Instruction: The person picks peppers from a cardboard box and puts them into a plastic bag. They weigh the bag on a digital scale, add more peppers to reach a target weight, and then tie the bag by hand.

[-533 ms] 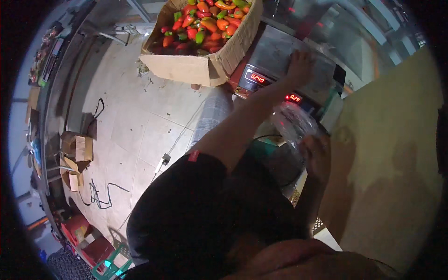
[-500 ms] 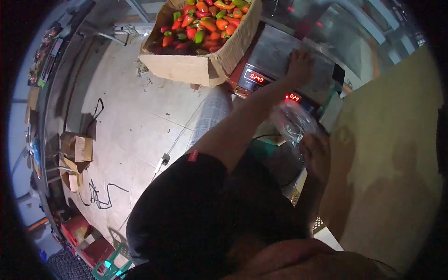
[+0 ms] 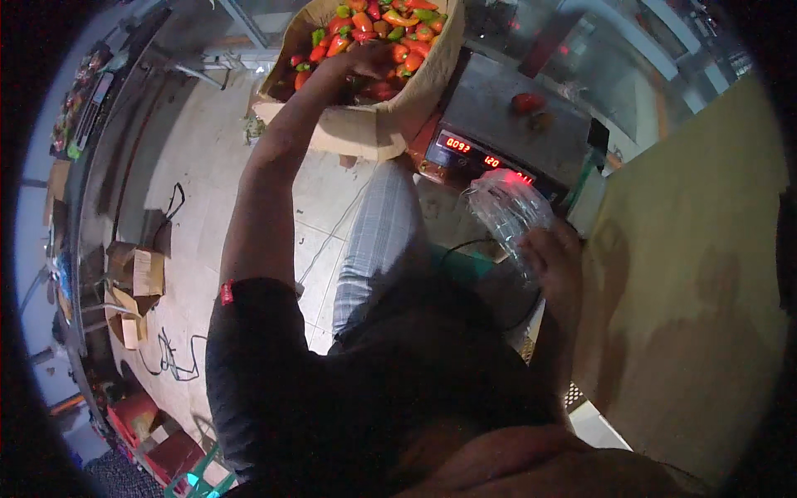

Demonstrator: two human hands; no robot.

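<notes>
Plastic bag (image 3: 508, 207), crinkly, right hand (image 3: 554, 256) clutching; left hand (image 3: 365, 61) at glossy peppers (image 3: 400, 18), grip unclear

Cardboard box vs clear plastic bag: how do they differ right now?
The cardboard box is opaque and tan; the plastic bag is see-through. The box is larger than the bag. The box holds red, orange and green peppers; no peppers show in the bag. Shared: both are in use, the left hand inside the box, the right hand gripping the bag.
</notes>
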